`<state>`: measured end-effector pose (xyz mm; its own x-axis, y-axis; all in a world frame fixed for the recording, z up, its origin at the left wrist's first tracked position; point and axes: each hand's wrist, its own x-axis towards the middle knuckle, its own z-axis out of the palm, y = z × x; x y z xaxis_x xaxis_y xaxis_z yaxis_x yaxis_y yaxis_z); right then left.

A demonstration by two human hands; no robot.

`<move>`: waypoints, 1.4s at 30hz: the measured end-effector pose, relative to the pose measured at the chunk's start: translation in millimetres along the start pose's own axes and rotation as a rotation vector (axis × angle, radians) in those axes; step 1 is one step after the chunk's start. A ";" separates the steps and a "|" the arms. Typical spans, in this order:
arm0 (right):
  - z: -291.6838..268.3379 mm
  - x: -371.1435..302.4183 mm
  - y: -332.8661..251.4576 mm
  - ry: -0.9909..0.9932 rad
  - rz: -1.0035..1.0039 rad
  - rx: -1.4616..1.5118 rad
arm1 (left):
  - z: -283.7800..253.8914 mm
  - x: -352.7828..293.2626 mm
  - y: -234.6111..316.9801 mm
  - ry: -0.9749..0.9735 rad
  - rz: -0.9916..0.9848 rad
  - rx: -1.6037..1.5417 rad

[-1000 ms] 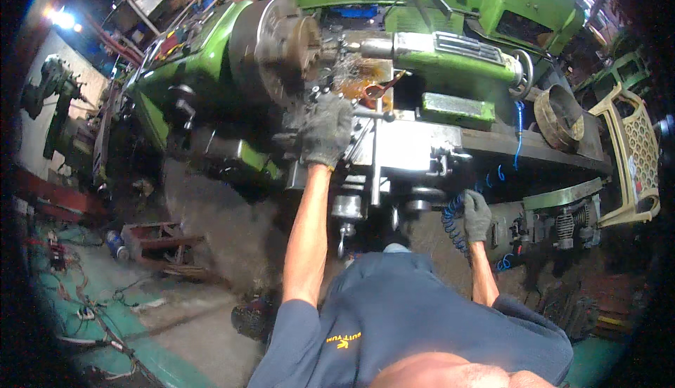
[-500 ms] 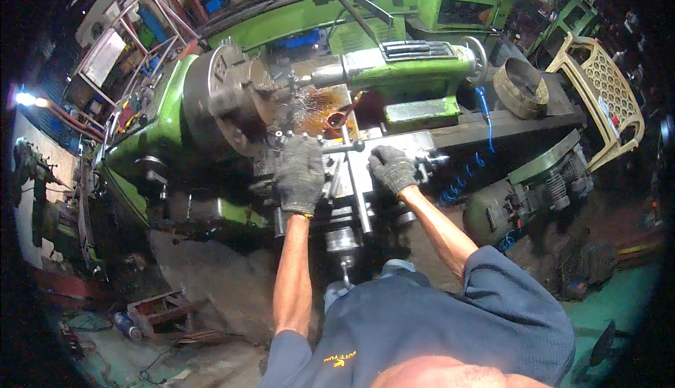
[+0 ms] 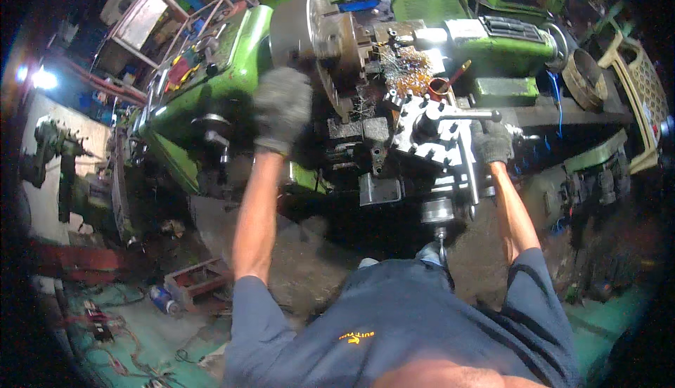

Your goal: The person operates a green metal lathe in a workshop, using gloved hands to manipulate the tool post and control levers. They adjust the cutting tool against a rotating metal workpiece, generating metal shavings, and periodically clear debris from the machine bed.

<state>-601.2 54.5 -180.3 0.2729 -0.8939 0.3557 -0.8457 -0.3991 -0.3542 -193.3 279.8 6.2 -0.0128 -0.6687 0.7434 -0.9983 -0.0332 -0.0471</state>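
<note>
My left hand (image 3: 283, 110), in a dark grey work glove, is raised in front of the green lathe headstock (image 3: 235, 47), left of the chuck (image 3: 299, 33). Motion smears its fingers. My right hand (image 3: 492, 142), gloved alike, rests with fingers curled at the right side of the square tool post (image 3: 415, 135), below the end of its clamp lever (image 3: 467, 114); what lies under the fingers is hidden. Between the hands, the tool post carries several bolts. A long bar handle (image 3: 469, 170) slants down beside it. The chuck looks blurred at its rim.
Metal chips (image 3: 408, 68) lie behind the tool post, beside a red cup (image 3: 439, 88) with a brush in it. The green tailstock (image 3: 496, 47) stands at the right. Beyond it are a round metal ring (image 3: 585, 79) and a beige plastic chair (image 3: 636, 86).
My left hand has left the tool post and moved left to the headstock, uncovering the tool post. My right hand stays at the tool post's right side. The whole view has shifted.
</note>
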 end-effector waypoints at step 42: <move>-10.9 2.3 -17.1 0.009 0.018 -0.050 | 28.6 58.1 -317.4 -0.867 0.455 0.775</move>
<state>-591.1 61.5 -164.0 0.2530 -0.8989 0.3578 -0.8724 -0.3718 -0.3173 124.4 230.3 45.3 -0.0123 -0.9934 -0.1139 -0.6132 0.0975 -0.7839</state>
